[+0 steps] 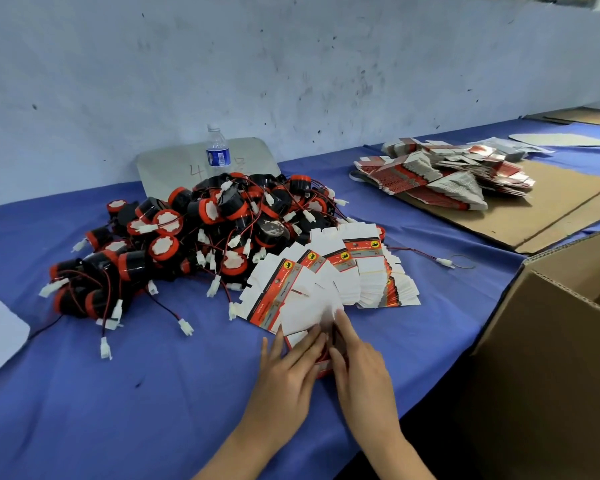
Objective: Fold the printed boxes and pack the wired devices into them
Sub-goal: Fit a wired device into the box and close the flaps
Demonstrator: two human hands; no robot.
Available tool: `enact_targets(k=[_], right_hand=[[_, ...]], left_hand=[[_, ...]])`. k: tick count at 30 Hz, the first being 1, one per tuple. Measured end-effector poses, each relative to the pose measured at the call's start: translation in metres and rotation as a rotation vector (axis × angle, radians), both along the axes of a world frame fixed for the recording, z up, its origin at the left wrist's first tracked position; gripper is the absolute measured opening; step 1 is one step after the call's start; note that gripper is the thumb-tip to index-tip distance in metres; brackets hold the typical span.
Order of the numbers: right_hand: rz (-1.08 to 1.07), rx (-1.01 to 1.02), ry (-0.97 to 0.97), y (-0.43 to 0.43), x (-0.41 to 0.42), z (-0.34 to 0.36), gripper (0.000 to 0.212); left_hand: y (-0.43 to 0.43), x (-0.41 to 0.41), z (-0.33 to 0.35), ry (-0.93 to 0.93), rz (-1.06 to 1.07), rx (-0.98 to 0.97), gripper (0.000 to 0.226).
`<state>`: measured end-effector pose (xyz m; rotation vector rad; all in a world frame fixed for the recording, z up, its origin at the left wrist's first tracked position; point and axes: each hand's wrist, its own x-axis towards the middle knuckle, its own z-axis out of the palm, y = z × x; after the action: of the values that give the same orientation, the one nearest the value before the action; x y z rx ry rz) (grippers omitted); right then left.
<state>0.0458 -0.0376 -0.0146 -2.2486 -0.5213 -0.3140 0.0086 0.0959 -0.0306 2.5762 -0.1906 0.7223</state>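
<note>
A fan of flat printed boxes, white with red and grey print, lies on the blue cloth. One flat printed box sits nearest me, blurred. My left hand rests on its near end with straight fingers, thumb spread to the left. My right hand is beside it, index finger stretched onto the box and thumb tucked against the red edge between my hands. A big heap of black and red wired devices with white plugs lies behind and to the left.
A water bottle stands behind the heap, in front of a grey board against the wall. More flat boxes are piled on cardboard sheets at the back right. An open cardboard carton is at the right. A loose wire with plug lies beside a thin ring.
</note>
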Motion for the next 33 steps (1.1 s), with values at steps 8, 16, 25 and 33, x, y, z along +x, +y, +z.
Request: enact_targets(k=[8, 16, 25, 33], right_hand=[[-0.005, 0.049, -0.206, -0.006, 0.0, -0.011, 0.036], [0.082, 0.077, -0.011, -0.015, 0.011, -0.006, 0.02], [0.377, 0.518, 0.472, 0.007, 0.06, 0.074, 0.03], [0.487, 0.368, 0.426, 0.013, 0.062, 0.06, 0.019]], left_hand=[[0.001, 0.001, 0.008, 0.094, -0.103, -0.059, 0.046], [0.003, -0.005, 0.008, 0.133, -0.115, -0.18, 0.052], [0.011, -0.002, 0.006, 0.136, -0.169, -0.263, 0.04], [0.009, -0.002, 0.006, -0.064, -0.049, -0.141, 0.05]])
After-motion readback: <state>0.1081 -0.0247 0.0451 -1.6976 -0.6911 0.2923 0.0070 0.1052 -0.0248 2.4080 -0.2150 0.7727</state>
